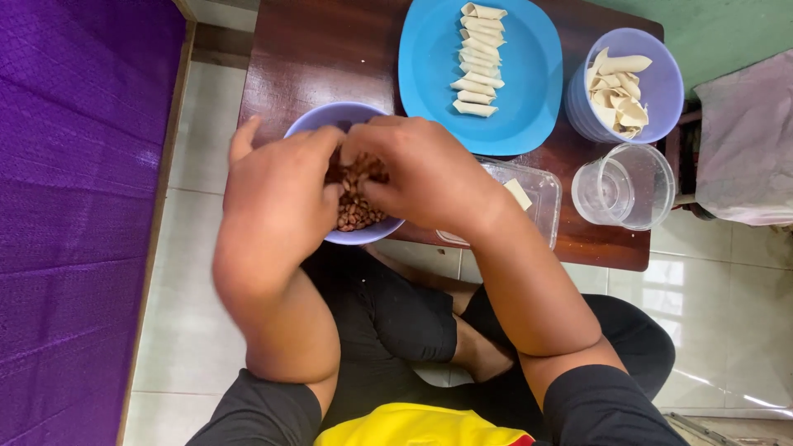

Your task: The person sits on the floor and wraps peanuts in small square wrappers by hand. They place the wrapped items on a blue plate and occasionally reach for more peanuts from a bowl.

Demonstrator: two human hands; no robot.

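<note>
A lavender bowl (317, 120) full of brown peanuts (355, 211) stands at the near edge of a low dark wooden table (318, 54). My left hand (277, 194) and my right hand (421, 169) meet over the bowl, fingertips pinched together among the peanuts. What the fingers grip is hidden. Beyond the bowl lies a blue plate (520, 91) with a row of folded pale pastry pieces (477, 62).
A lavender tub (661, 83) of pastry wrappers stands at the far right, a clear empty container (628, 186) in front of it. A clear rectangular tray (541, 202) lies under my right wrist. Purple bedding (74, 206) lies left. White tiled floor surrounds my crossed legs.
</note>
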